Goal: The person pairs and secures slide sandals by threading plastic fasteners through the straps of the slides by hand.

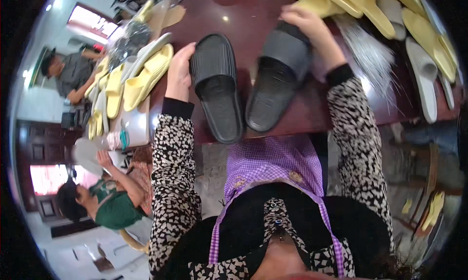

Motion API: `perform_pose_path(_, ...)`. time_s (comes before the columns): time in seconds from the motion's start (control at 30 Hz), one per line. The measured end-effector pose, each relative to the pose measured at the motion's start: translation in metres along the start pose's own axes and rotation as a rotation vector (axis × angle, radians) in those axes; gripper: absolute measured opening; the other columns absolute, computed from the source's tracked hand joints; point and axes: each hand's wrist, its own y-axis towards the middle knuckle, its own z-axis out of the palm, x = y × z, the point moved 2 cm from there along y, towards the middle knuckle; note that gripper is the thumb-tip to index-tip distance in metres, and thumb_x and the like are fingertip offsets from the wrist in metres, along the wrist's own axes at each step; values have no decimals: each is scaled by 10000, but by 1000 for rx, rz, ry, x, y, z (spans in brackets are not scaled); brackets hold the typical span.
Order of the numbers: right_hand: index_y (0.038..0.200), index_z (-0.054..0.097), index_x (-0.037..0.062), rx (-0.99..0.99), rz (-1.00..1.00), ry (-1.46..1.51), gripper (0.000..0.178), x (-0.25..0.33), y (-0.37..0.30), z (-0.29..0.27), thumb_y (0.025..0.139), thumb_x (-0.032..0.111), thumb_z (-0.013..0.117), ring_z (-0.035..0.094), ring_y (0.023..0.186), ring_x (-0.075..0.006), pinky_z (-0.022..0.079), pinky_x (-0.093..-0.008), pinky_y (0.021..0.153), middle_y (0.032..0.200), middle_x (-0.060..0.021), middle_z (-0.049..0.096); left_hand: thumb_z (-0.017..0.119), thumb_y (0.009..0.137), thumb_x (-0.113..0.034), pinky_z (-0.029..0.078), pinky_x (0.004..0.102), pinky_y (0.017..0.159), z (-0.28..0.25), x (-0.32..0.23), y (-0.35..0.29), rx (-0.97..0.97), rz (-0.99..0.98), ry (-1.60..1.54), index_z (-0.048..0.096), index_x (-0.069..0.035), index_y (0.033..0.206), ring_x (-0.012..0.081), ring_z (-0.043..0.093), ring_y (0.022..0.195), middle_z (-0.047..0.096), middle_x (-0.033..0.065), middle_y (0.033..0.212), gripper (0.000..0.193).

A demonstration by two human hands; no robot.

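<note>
Patterned top (276, 210), hands (180, 76) holding black slippers (218, 97), insole marks (269, 90) illegible

Yellow slippers (375, 17) at right — pale strands (369, 50) beside them — green-clad co-worker (119, 210) at left.

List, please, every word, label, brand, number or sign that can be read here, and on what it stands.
No text can be read clearly.
Black ribbed slipper beside the left hand: faint marks on the footbed, too blurred to read.
Black slipper with a wide ribbed strap at the right hand: faint marks on the footbed, also too blurred.
</note>
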Motion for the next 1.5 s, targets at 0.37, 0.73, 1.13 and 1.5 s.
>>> perform_pose_path(0.37,1025,667,-18,-347,-165,122,180,17,-57,10,880,81,628,660,840,-147,519,-272,792,913,-103,709,568,965,-140,472,273,863,56,12,-79,-117,450,597,594,68,1141,156,595,966,636,100,1055,273)
perform_pose_path(0.73,845,693,38,-656,-326,-662,97,12,-99,-74,795,94,632,656,801,-326,522,-404,743,839,-157,686,576,934,-122,464,345,771,95,47,-103,272,486,1090,578,21,1201,264,572,871,596,164,1035,303)
perform_pose_path(1.13,942,727,42,-824,-81,-661,165,-15,-106,-134,807,118,671,632,665,-127,499,-273,634,761,-92,700,556,975,-201,462,261,731,110,58,-34,202,264,826,540,38,1290,115,528,784,615,50,971,396)
perform_pose_path(1.5,949,714,13,-1042,-15,-620,163,-22,-114,-162,827,104,657,625,711,-95,501,-246,677,809,-55,707,511,998,-135,435,179,595,90,57,-48,109,301,449,608,30,1185,49,565,690,671,44,854,268)
